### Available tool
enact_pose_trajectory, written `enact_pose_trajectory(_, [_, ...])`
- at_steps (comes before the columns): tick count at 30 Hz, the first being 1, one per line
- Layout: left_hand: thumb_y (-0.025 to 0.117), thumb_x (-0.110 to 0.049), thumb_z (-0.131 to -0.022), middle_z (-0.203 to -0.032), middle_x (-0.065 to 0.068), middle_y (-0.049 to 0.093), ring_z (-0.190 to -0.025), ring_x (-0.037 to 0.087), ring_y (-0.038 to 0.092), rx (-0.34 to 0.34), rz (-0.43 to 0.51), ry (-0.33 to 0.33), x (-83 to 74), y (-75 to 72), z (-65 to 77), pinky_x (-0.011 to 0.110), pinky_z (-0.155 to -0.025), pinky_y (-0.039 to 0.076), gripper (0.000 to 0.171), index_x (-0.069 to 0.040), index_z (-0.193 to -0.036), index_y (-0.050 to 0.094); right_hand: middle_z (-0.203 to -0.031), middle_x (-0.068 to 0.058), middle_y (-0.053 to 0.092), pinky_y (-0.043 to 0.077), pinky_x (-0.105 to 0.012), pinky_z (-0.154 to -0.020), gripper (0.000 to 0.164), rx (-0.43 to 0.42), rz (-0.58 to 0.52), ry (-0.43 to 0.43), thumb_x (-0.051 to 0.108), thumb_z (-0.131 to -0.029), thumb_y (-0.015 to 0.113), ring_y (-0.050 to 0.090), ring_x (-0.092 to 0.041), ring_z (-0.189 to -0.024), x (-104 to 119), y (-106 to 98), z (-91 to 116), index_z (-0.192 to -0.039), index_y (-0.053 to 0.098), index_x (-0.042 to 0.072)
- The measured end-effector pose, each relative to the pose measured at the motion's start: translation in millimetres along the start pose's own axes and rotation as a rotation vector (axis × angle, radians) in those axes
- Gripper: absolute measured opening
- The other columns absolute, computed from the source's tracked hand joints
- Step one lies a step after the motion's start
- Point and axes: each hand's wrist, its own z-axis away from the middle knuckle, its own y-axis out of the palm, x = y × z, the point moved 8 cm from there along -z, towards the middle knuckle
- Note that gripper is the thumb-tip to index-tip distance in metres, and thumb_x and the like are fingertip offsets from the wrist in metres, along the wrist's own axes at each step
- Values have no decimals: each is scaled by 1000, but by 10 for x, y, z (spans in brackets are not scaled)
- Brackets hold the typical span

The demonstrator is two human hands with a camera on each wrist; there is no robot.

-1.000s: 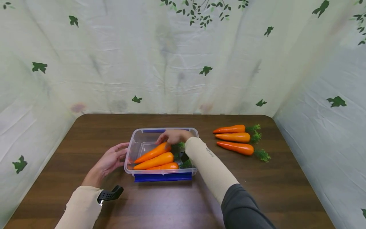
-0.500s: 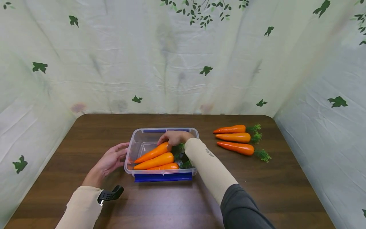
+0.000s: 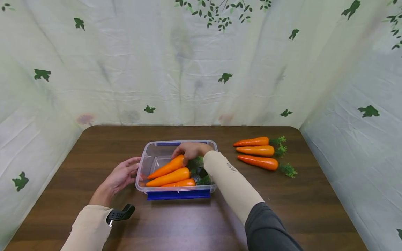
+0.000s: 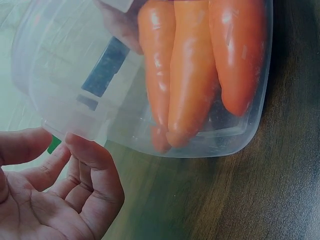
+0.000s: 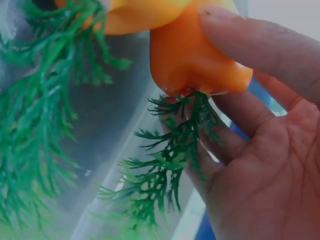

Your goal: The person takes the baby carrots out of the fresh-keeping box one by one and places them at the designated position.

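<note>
A clear plastic box (image 3: 150,148) with blue clips sits on the wooden table. Three orange carrots with green tops lie side by side in it, tips to the left. My right hand (image 3: 190,151) reaches inside and grips the thick end of the rearmost carrot (image 3: 166,168). In the right wrist view, the thumb presses on that carrot (image 5: 180,60), fingers behind it, its leafy top hanging below. The middle carrot (image 3: 169,177) and the front carrot (image 3: 182,183) rest beside it. At the box's left wall, my left hand (image 3: 120,177) touches with relaxed, slightly bent fingers (image 4: 92,152).
To the right of the box, three more carrots lie in a row on the table: a far one (image 3: 252,141), a middle one (image 3: 257,150) and a near one (image 3: 260,162). A pale curtain (image 3: 188,87) with leaf prints hangs around the table.
My right hand's fingers have settled around the rearmost carrot's thick end, which has hardly moved. The left hand stays at the box's left wall.
</note>
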Motion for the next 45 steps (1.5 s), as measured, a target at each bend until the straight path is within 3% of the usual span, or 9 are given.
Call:
enact_pose_trajectory(5, [45, -26, -103, -139, 18, 42, -105, 15, 57, 6, 1, -4, -6, 9, 8, 37, -92, 51, 57, -1, -149, 21, -120, -8, 62, 45, -20, -91, 43, -14, 102, -53, -8, -84, 66, 54, -14, -98, 131, -53, 73, -126, 60, 2])
enact_pose_trajectory(10, [46, -24, -103, -119, 3, 57, -97, 14, 60, 14, 33, 0, -4, 8, 3, 34, -87, 53, 56, -1, -148, 22, -121, -7, 62, 45, -21, -91, 43, -51, 211, -87, -3, -84, 69, 55, -15, -101, 232, -131, 202, -126, 61, 5])
enact_pose_trajectory(16, [48, -23, -102, -110, -7, 60, -99, 11, 61, 21, 57, 16, -11, 6, -5, 34, -86, 53, 54, 0, -146, 26, -121, -5, 62, 46, -22, -89, 44, -93, 248, -93, 1, -86, 69, 56, -16, -100, 302, -240, 421, -128, 61, 8])
enact_pose_trajectory(24, [49, -27, -102, -124, 2, 53, -105, 13, 57, 19, 8, 14, -21, -14, -11, 37, -88, 52, 55, -1, -146, 27, -117, -6, 62, 47, -24, -83, 45, -163, 162, -178, 0, -85, 68, 56, -18, -93, 410, -443, 761, -129, 59, 7])
enact_pose_trajectory(32, [46, -22, -103, -110, -6, 59, -100, 11, 59, 43, 43, 43, -40, 24, -30, 37, -85, 53, 51, 1, -144, 28, -121, -11, 60, 49, -30, -87, 49, -226, -17, -214, -2, -86, 67, 57, -22, -96, 439, -698, 1154, -134, 54, 3])
enact_pose_trajectory(38, [45, -22, -103, -109, -6, 60, -99, 13, 60, 39, 29, 45, -46, 26, -34, 37, -85, 54, 51, 1, -145, 27, -127, -13, 57, 50, -34, -87, 50, -263, -80, -244, -3, -86, 67, 57, -24, -97, 337, -803, 1443, -134, 52, 0])
enact_pose_trajectory(45, [47, -28, -102, -125, 3, 54, -105, 14, 58, 17, -15, 17, -17, 6, -25, 40, -90, 52, 57, -1, -147, 25, -126, -16, 56, 48, -39, -91, 49, -322, -111, -298, -6, -86, 66, 56, -26, -100, 136, -831, 1744, -133, 52, -4])
